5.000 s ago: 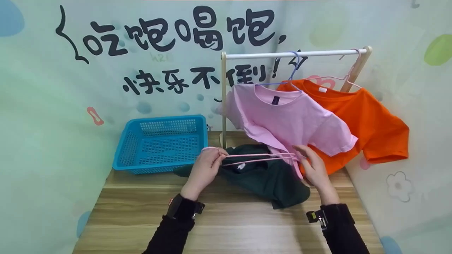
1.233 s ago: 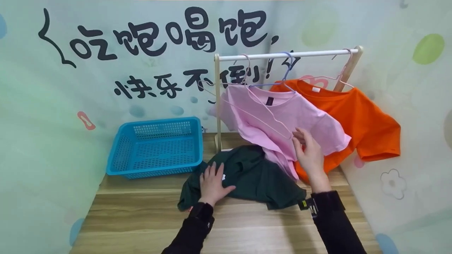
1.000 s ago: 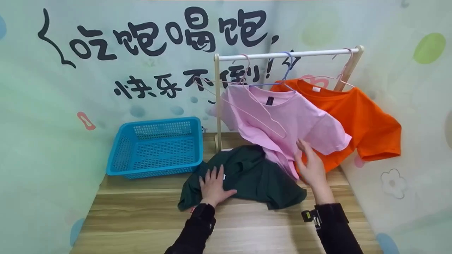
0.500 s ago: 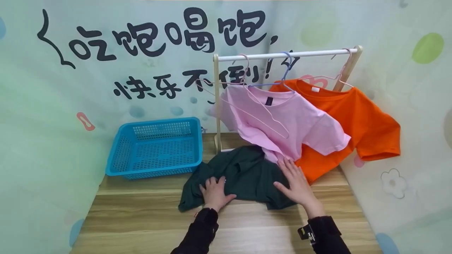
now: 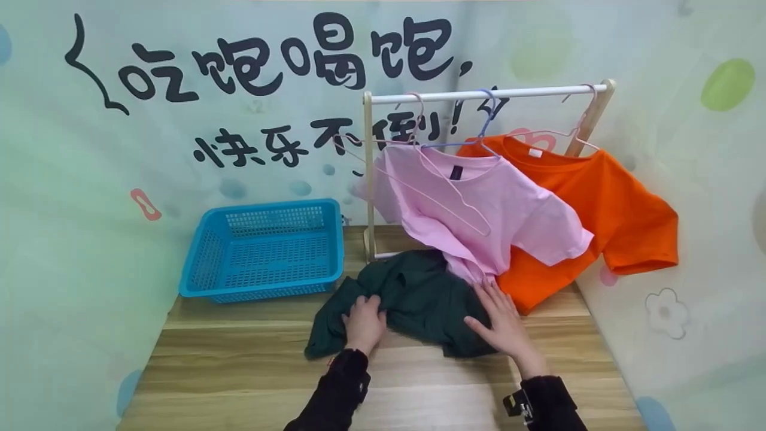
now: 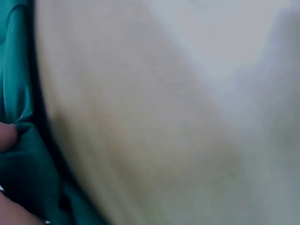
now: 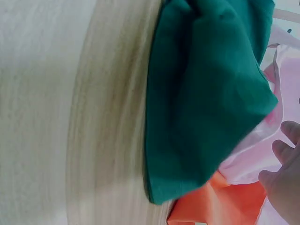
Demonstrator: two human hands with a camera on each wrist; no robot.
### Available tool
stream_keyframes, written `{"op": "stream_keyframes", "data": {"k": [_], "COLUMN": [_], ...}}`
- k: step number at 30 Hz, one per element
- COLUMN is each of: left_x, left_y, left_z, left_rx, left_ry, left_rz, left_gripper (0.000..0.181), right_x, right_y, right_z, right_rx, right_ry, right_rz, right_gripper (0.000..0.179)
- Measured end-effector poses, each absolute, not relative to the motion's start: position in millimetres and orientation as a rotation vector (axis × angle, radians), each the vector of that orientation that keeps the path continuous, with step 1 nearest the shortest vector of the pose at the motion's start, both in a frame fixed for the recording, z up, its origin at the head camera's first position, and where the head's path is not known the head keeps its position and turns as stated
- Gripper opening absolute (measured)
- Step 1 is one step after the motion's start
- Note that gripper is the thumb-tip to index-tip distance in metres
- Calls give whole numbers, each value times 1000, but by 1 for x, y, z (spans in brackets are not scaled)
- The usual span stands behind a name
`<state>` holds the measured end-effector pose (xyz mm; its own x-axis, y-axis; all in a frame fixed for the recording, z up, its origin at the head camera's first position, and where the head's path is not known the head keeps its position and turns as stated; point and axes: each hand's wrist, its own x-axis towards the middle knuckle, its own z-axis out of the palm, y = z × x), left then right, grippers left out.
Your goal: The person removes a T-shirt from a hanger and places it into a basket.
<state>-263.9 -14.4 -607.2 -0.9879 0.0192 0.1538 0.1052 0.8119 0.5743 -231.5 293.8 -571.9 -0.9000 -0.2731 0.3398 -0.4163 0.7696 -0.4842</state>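
Note:
A crumpled dark green T-shirt lies on the wooden table in front of the clothes rack. At its left part my left hand grips a fold of the cloth with curled fingers. The left wrist view shows a bunched fold of green fabric between thumb and finger. My right hand is over the shirt's right end, fingers straight and spread, fingertips by the pink T-shirt's hem. In the right wrist view that hand appears beside the green sleeve. A bare pink hanger hangs from the rack's left end.
The rack's white rail also carries a pink T-shirt on a blue hanger and an orange T-shirt on a pink hanger. A blue plastic basket stands on the left. Printed walls enclose the table.
The pink hanger, earlier held in both hands, now hangs on the rail. My right hand came down from it to the green T-shirt. My left hand's spread fingers have curled into the cloth.

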Motion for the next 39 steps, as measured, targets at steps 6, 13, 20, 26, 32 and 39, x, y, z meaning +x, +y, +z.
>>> {"op": "stream_keyframes", "data": {"k": [6, 13, 20, 26, 32, 39], "left_x": [-278, -285, -288, -289, -286, -281], "left_y": [-24, -27, -31, -49, -82, -118], "left_z": [-574, -533, -490, -443, -397, -351], "left_rx": [-101, -111, -94, -34, 48, 90], "left_ry": [-2607, -2378, -2220, -2072, -1899, -1658], "left_rz": [-1350, -1606, -1703, -1721, -1732, -1814], "left_gripper": [26, 32, 18, 19, 19, 16], "right_x": [-233, -234, -233, -233, -233, -238], "right_y": [298, 303, 307, 311, 318, 329], "right_z": [-564, -557, -553, -550, -546, -530], "right_rx": [526, 514, 481, 471, 453, 470], "right_ry": [-2656, -2636, -2659, -2639, -2625, -2571], "right_rz": [875, 896, 916, 919, 920, 864], "right_gripper": [75, 74, 75, 76, 75, 74]}}
